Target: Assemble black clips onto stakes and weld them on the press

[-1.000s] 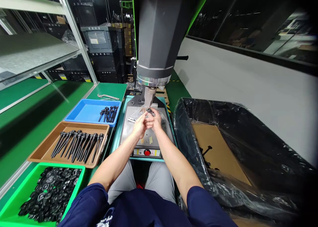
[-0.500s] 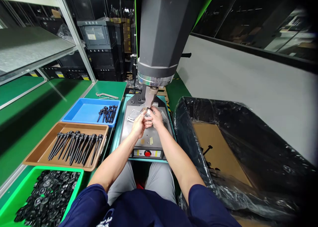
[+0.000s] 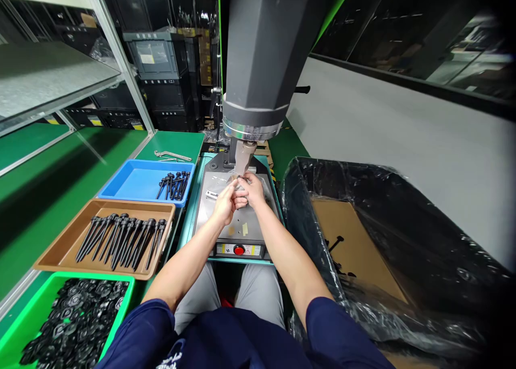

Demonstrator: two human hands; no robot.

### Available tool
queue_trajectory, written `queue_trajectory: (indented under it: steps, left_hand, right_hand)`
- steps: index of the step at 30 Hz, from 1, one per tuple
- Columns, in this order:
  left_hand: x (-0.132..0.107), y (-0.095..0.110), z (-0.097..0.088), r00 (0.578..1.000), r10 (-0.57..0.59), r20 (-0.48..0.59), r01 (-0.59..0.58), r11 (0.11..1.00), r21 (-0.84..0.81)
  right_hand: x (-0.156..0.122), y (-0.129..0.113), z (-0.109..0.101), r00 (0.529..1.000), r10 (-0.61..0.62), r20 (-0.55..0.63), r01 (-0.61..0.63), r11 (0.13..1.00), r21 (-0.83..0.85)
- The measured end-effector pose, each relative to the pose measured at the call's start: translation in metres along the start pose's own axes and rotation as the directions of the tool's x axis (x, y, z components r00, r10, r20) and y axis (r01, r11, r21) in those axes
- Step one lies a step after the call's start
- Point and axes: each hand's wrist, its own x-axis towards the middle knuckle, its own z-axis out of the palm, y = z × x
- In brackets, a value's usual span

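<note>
My left hand (image 3: 227,201) and my right hand (image 3: 253,190) meet just under the metal tip (image 3: 243,156) of a large grey machine head (image 3: 258,51). The fingers of both hands are closed together around something small, which they mostly hide. A dark bit shows at the fingertips, but its kind cannot be made out. Beneath the hands lies the machine's metal base plate (image 3: 209,218), with crumpled clear plastic film (image 3: 220,182) around the fixture. At the front of the base sits a red button (image 3: 239,249).
To the left, a blue tray (image 3: 124,178) and a brown tray (image 3: 60,250) hold black rod-like parts. A green bin (image 3: 16,318) is full of black round parts. A wrench (image 3: 173,155) lies behind them. On the right stands a box lined with black plastic (image 3: 306,197).
My hands stay at the machine tip, with only a slight shift of the right fingers. The whole view has moved very slightly.
</note>
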Motion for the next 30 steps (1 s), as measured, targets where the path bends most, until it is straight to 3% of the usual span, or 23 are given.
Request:
queue_trajectory:
  steps: [6, 14, 19, 24, 28, 30]
  left_hand:
    - [0.000, -0.003, 0.000, 1.000, -0.005, -0.006, 0.005, 1.000, 0.012]
    - [-0.007, -0.017, -0.006, 0.998, -0.007, -0.065, 0.008, 1.000, 0.006]
    - [-0.011, -0.023, -0.016, 0.976, -0.089, -0.198, 0.049, 0.979, -0.200]
    - [0.000, -0.016, -0.023, 0.932, -0.233, -0.278, 0.067, 0.864, -0.498]
    - [0.011, -0.005, -0.026, 0.893, -0.263, -0.366, 0.032, 0.848, -0.530]
    - [0.013, -0.001, -0.027, 0.899, -0.202, -0.389, -0.009, 0.879, -0.477]
  right_hand:
    - [-0.010, 0.007, -0.002, 0.996, -0.041, -0.076, 0.041, 0.999, -0.008]
    - [-0.018, 0.019, -0.023, 0.989, -0.045, -0.139, 0.036, 0.997, -0.065]
    - [-0.022, 0.031, -0.036, 0.990, -0.047, -0.133, 0.033, 0.994, -0.108]
    - [-0.028, 0.035, -0.041, 0.990, -0.031, -0.136, 0.011, 0.989, -0.144]
    - [-0.020, 0.030, -0.041, 0.986, -0.037, -0.162, 0.011, 0.988, -0.153]
    - [-0.014, 0.027, -0.043, 0.980, -0.042, -0.197, 0.014, 0.990, -0.143]
